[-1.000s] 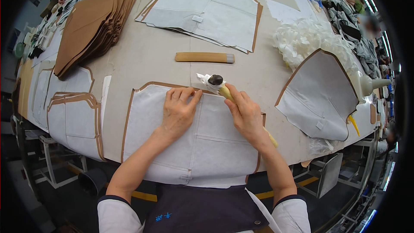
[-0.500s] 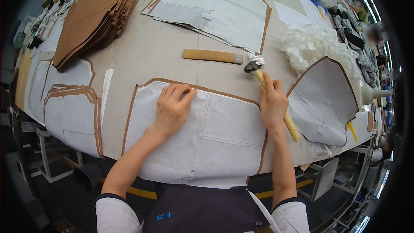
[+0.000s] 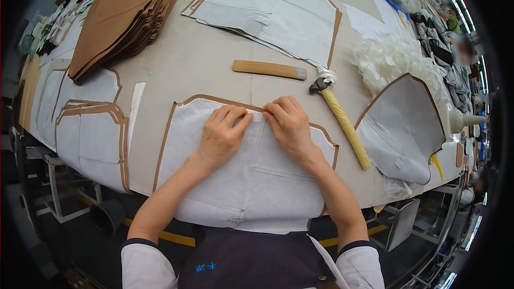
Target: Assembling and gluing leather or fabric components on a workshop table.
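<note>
A white-backed panel with brown folded edges [image 3: 214, 192] lies in front of me, its lower part hanging over the table's near edge. At its top edge, my left hand [image 3: 225, 131] pinches the brown border with thumb and fingers. Close beside it, to the right of the centre seam, my right hand [image 3: 289, 126] has its fingertips closed on the same edge. A hammer [image 3: 345, 128] with a yellow-wrapped handle and dark head rests to the right of the panel, touched by neither hand. Beyond the panel lies a flat tan bar with a grey end [image 3: 267, 69].
Brown pieces are stacked [image 3: 115, 21] at the far left, above more edged panels [image 3: 88, 139]. Other white-backed panels [image 3: 278, 16] lie at the back. On the right are a curved grey panel [image 3: 399, 128], a heap of white scraps [image 3: 391, 59] and a nozzled bottle [image 3: 460, 119].
My right hand has let go of the hammer, which now lies on the table, and moved left to the panel's top edge. My left hand stays at that edge.
</note>
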